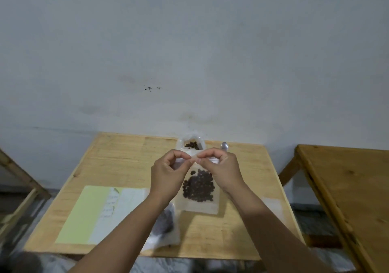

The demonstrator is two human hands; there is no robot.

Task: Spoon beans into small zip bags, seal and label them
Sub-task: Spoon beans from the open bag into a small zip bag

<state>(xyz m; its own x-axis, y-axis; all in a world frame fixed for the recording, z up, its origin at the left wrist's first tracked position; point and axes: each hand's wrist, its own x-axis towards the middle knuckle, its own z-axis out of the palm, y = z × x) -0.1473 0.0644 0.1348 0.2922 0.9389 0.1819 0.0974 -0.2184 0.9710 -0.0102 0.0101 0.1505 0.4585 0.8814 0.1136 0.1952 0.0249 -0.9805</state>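
Note:
A small clear zip bag [198, 197] with dark beans in its lower half hangs upright above the wooden table [117, 163]. My left hand [168, 176] and my right hand [221, 171] both pinch its top edge, fingertips meeting at the middle of the seal. Behind them stands an open plastic bag of beans [191, 144]. A metal spoon [224, 146] lies just to its right, mostly hidden by my right hand. Under my left forearm lies another bag with beans [166, 224], partly covered.
A yellow-green sheet with a white label strip [94, 211] lies on the table's left front. A second wooden table [347, 188] stands to the right, and a wooden frame [19, 178] to the left. A grey wall rises right behind the table.

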